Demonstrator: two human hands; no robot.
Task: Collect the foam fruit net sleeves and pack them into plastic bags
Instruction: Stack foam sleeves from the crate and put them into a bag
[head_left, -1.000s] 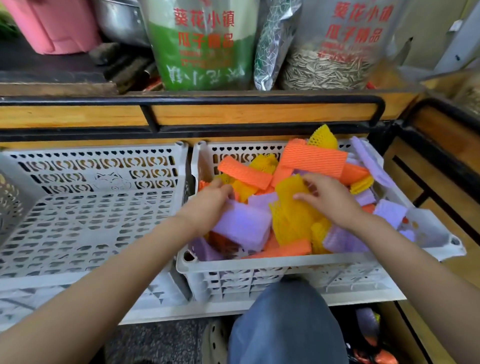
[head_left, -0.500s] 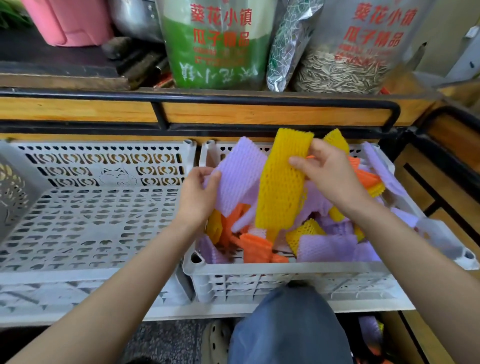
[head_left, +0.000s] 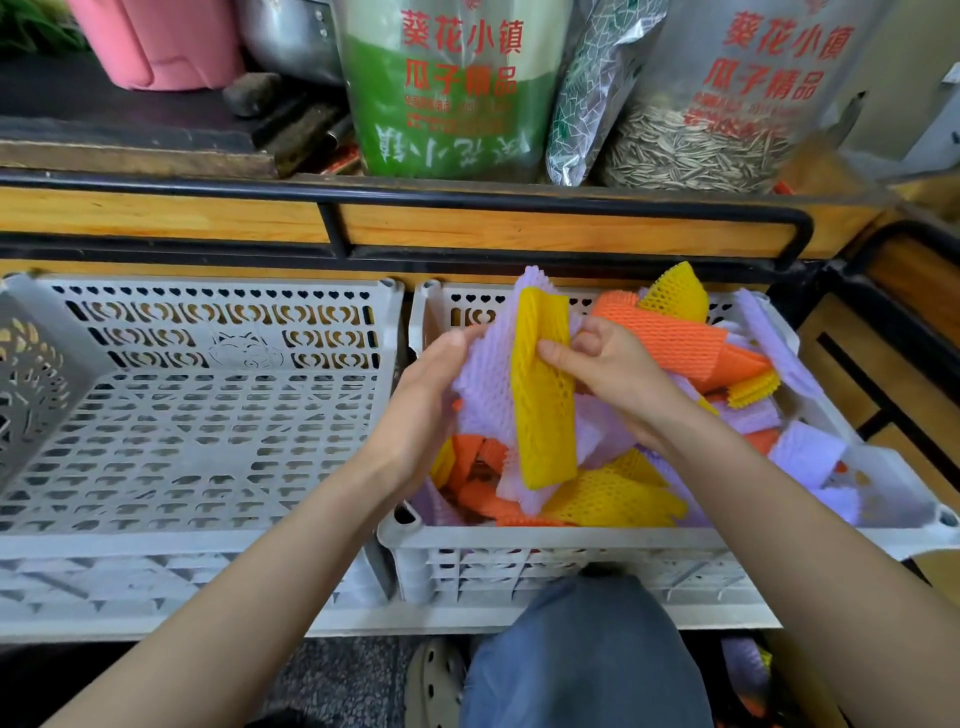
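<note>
**Q:** Far left first?
**Me:** Left crate (head_left: 197, 415), grey perforated plastic, under the wood-fronted shelf (head_left: 156, 221). A pink bucket (head_left: 161, 41) stands up on that shelf.

**Q:** Your hands?
**Me:** Both are raised over the right crate (head_left: 571, 545), close together. I can't tell whether they touch. My left hand (head_left: 426, 400) is curled round the purple sleeve (head_left: 485, 395), thumb at its upper near edge. The yellow sleeve (head_left: 543, 405) hangs upright, flat against the front of the purple one. My right hand (head_left: 613, 374) pinches the yellow sleeve's right edge between thumb and fingers. A green printed bag (head_left: 447, 93) stands on the shelf above.

**Q:** Below the hands?
**Me:** My knee (head_left: 587, 654), in blue denim, is just in front of the right crate's near wall.

**Q:** The other sleeves?
**Me:** They lie in the right crate as a loose heap (head_left: 618, 499) of purple, yellow and orange. A long orange sleeve (head_left: 670, 338) lies toward the back right. A curved yellow net (head_left: 675, 293) stands behind it at the back wall.

**Q:** Far right, up top?
**Me:** A clear bag of sunflower seeds (head_left: 727, 130), red print, stands on the shelf.
</note>
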